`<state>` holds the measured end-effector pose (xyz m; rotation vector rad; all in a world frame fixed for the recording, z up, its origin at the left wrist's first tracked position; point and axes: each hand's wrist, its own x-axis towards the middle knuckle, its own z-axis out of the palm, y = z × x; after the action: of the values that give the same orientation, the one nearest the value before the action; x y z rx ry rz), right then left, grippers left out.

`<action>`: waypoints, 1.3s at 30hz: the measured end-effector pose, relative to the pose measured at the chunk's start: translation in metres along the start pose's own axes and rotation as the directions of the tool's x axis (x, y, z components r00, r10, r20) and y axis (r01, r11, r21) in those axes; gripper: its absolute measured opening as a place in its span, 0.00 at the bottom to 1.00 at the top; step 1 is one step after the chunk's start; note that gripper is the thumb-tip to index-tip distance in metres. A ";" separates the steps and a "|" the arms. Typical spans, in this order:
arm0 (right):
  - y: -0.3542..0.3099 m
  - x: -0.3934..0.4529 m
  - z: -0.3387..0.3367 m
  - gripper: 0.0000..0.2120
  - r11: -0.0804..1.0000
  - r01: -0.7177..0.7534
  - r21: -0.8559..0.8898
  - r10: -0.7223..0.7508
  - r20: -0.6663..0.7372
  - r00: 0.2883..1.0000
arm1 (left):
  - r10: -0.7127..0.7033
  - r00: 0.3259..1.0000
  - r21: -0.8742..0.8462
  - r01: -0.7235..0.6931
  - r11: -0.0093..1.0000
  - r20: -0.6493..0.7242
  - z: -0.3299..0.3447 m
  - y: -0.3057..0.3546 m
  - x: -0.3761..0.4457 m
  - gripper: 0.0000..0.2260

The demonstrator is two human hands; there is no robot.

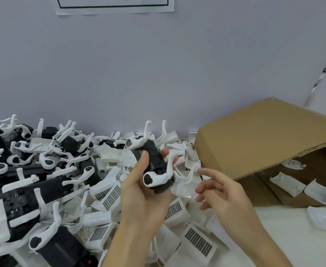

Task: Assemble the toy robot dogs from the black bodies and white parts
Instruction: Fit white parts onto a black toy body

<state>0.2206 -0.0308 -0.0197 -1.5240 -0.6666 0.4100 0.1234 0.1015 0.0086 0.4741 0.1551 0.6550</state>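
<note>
A brown cardboard box (264, 135) lies tipped at the right; a white paper sheet (116, 8) hangs on the wall, top centre.

Black body (154, 160), oblong, held in the air at centre and tilted with one end toward the far wall; four white legs (158, 178) are fitted to it, two curving up at its far end and two at its near end, each with a round black joint cap. Finished dogs (13, 199), black with white legs, lie heaped at left. Loose white parts (112, 195), many with dark grille panels, are piled at centre near the wall; a few more white shells (285, 183) lie at right.
</note>
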 end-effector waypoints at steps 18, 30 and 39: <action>-0.007 -0.006 -0.058 0.18 0.613 -0.094 -0.785 0.305 0.125 0.944 | 0.115 0.992 0.331 -0.091 0.939 -0.054 0.006 0.001 0.007 0.13; -0.016 -0.005 -0.063 0.07 0.892 -0.055 -0.449 0.227 0.340 0.913 | 0.223 0.972 0.565 -0.142 0.813 -0.076 0.004 -0.007 0.008 0.33; -0.017 -0.001 -0.019 0.20 0.773 -0.385 0.505 0.215 0.362 0.907 | 0.272 0.962 0.642 -0.205 0.739 -0.006 0.000 -0.010 0.009 0.29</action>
<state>0.2292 -0.0463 -0.0016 -0.9949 -0.4511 1.0043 0.1357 0.0999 0.0038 1.1406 0.4272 0.8801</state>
